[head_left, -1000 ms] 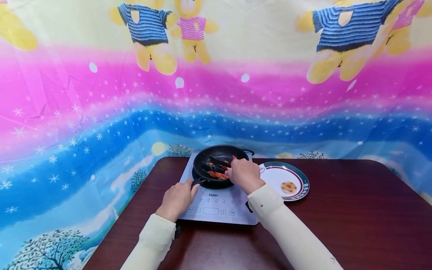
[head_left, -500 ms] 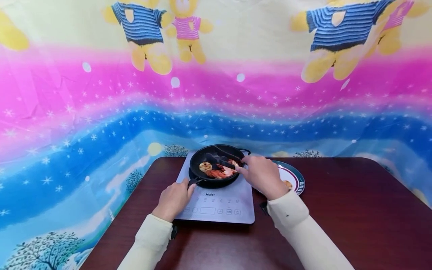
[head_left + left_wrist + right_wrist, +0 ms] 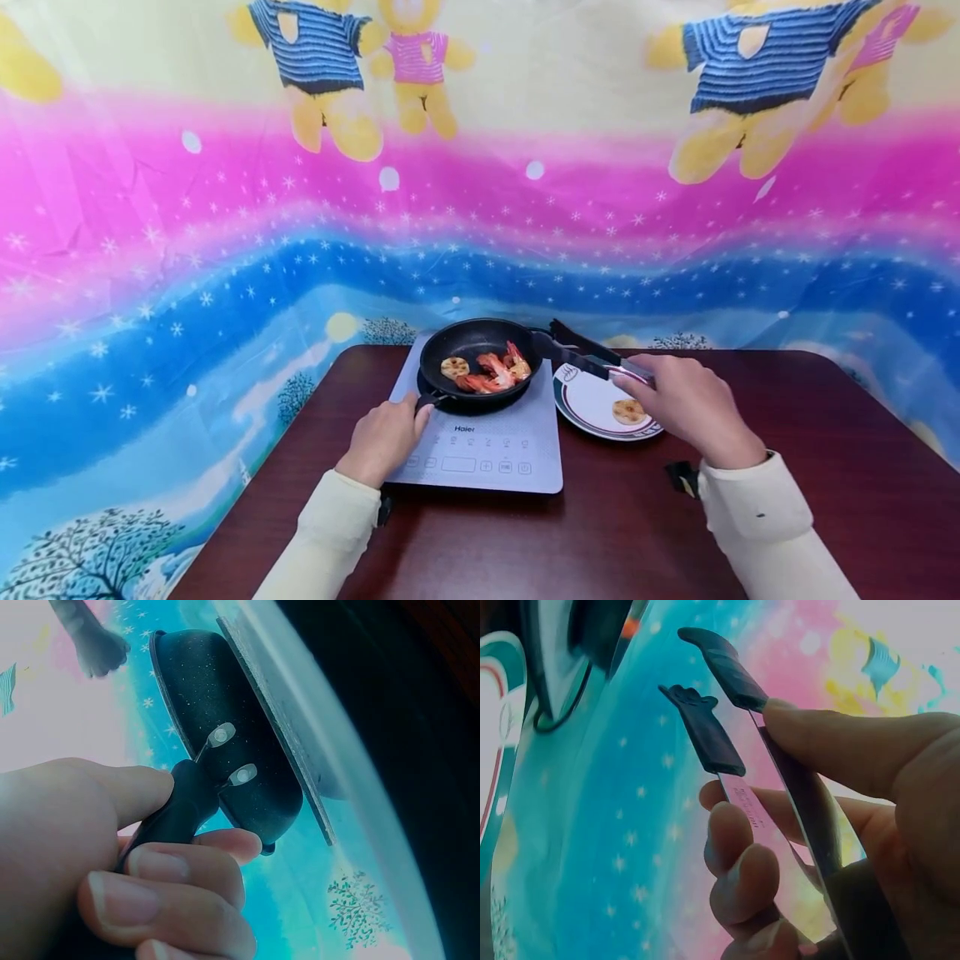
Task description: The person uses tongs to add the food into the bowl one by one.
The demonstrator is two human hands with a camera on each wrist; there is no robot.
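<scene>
My left hand grips the black handle of a frying pan. Reddish shrimp lie in the pan beside a browned slice with holes, resembling lotus root. In my right hand is a pair of tongs with black tips, held above the plate and reaching toward the pan's right rim. The right wrist view shows the tongs' tips spread apart with nothing between them. A similar browned slice lies on the white plate, below the tongs.
Under the pan is a white Haier induction cooktop on a dark red-brown table. The plate stands close to its right side. A patterned cloth with bears and snowflakes hangs behind the table.
My right hand has moved right with the tongs, from over the pan to over the plate. The shrimp and the slice in the pan now show uncovered. My left hand stays on the handle.
</scene>
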